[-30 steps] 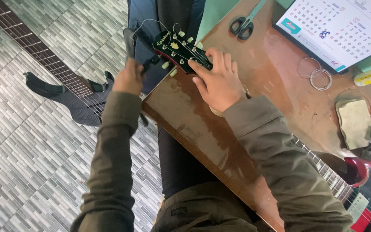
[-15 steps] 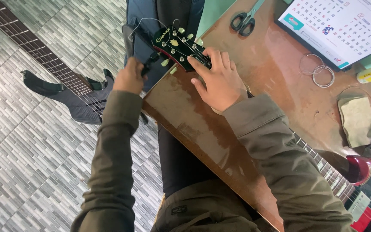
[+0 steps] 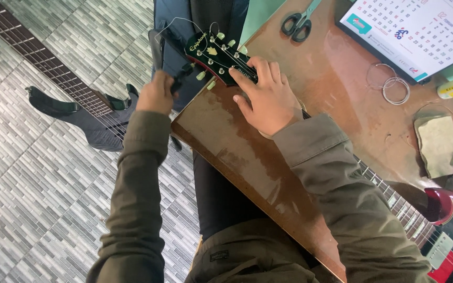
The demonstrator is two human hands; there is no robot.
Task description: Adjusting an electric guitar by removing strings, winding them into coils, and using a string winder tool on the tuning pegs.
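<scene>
The headstock (image 3: 217, 58) is black with cream tuner knobs. Both sleeves (image 3: 342, 183) are olive. The tabletop (image 3: 247, 157) is worn reddish brown, and the scissors (image 3: 297, 23) at its far edge have black handles.
</scene>
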